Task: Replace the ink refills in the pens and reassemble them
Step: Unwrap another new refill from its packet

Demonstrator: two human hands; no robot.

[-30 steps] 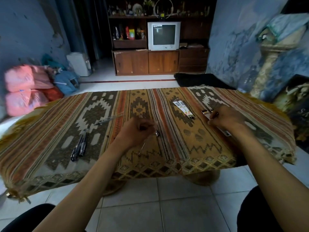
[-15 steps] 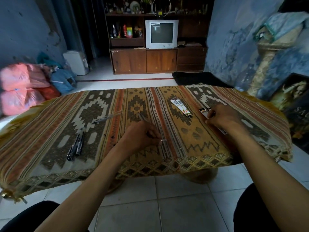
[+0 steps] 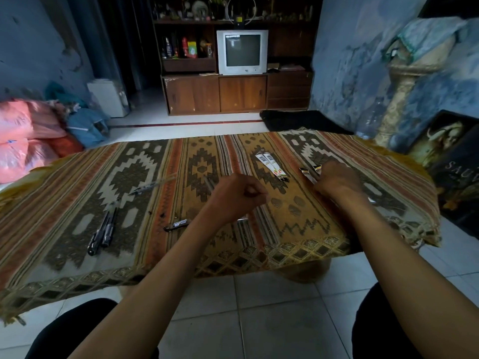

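Note:
My left hand [image 3: 236,195] hovers over the middle of the patterned cloth [image 3: 77,203], fingers curled round a thin pen tube [image 3: 208,182] that sticks out on both sides of the fist. My right hand [image 3: 337,180] lies on an ink refill packet [image 3: 308,174] at the right, its fingers curled over it. Two more refill packets [image 3: 272,165] lie side by side between the hands, a little farther back. Two black pens [image 3: 103,229] sit at the left. A clear pen [image 3: 153,185] lies beyond them. A short black pen piece [image 3: 177,225] rests beside my left forearm.
Small dark bits [image 3: 162,215] lie on the cloth near the black piece. The low table's front edge [image 3: 233,265] hangs over a tiled floor. A TV cabinet [image 3: 241,94] stands at the back, pink bags [image 3: 23,136] at the left, and a pillar [image 3: 404,99] at the right.
My left hand has closed into a tighter fist and turned the thin tube in its grip. My right hand has stayed on the refill packet.

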